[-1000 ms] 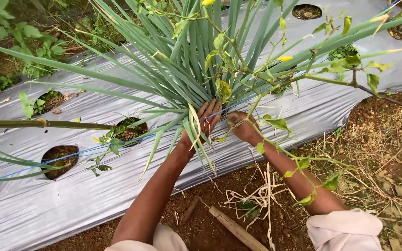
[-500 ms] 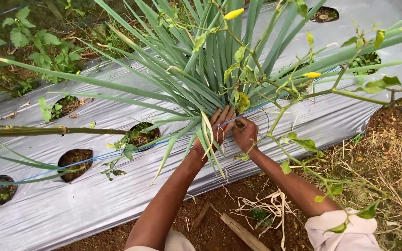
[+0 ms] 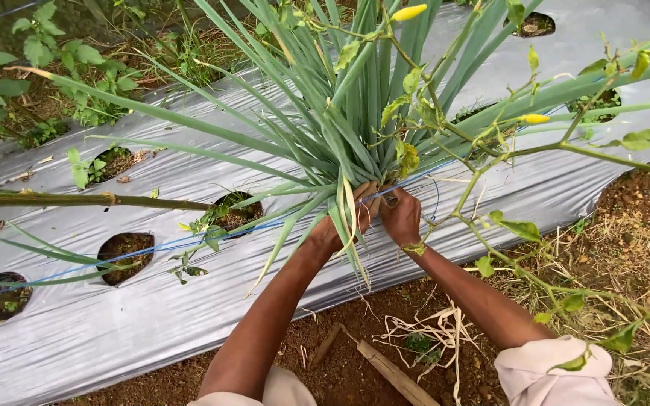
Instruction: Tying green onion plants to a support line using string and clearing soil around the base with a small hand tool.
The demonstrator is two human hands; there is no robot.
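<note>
Both hands have drawn closer together since the earlier frames, when they sat a little apart at the plant's foot; now they meet at the base of the green onion clump (image 3: 355,113). Left hand (image 3: 344,222) is curled round the gathered stalks low down, fingers wrapped and partly hidden behind drooping leaves. Right hand (image 3: 400,214) sits just beside it, touching it, fingers pinched narrow on something thin at the stalks; what exactly it pinches is too small to tell, though a blue string (image 3: 189,242) runs along the bed to this very spot.

Silver plastic mulch (image 3: 114,338) covers the raised bed, with round planting holes (image 3: 124,256) cut in it, and the clump rises from one of these. A chilli plant (image 3: 490,143) with pale yellow fruits leans across from the right.

By the look of it, the work in hand is gripping or binding the clump at its base. Any next move calls for a firm hold low on the stalks, clear of the chilli branches.
</note>
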